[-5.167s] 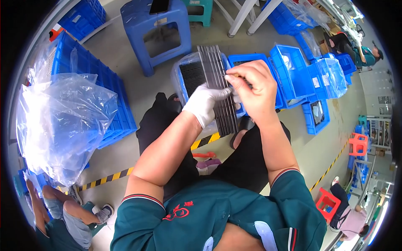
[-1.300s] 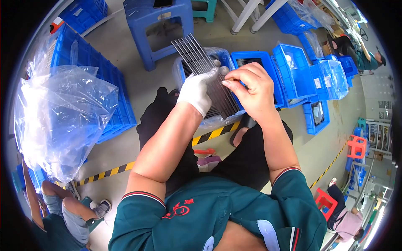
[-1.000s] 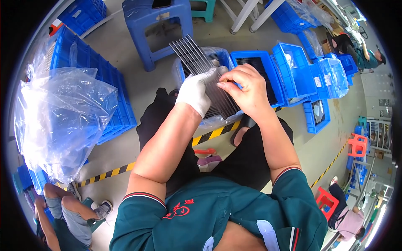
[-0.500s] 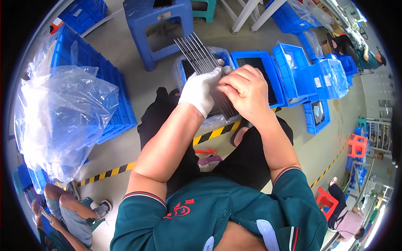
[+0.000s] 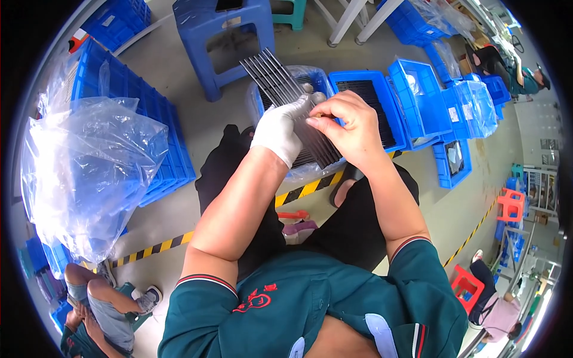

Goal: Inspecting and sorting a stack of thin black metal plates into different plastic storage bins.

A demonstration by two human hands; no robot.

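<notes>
My left hand (image 5: 278, 132), in a white glove, is closed round a bundle of long thin dark metal rods (image 5: 270, 74). The rods slant from upper left to lower right and fan slightly apart at the upper end. My right hand (image 5: 353, 126) is bare, its thumb and forefinger pinched together beside the middle of the bundle. A tiny brownish thing shows at those fingertips, too small to name. Below the hands stands a plastic-lined blue bin (image 5: 253, 106) with more dark rods, partly hidden by the bundle. Right of it a second blue bin (image 5: 391, 122) holds rows of similar dark rods.
Stacked blue crates (image 5: 170, 128) under clear plastic (image 5: 89, 173) stand at the left. A blue stool (image 5: 206, 53) is beyond the bins. More blue bins (image 5: 421, 98) stand at the right. A seated person (image 5: 110, 310) is at lower left; striped tape (image 5: 155, 246) crosses the floor.
My right hand has drawn slightly away from the rods, and a tiny thing now shows at its fingertips. The bundle's upper end has shifted a little left.
</notes>
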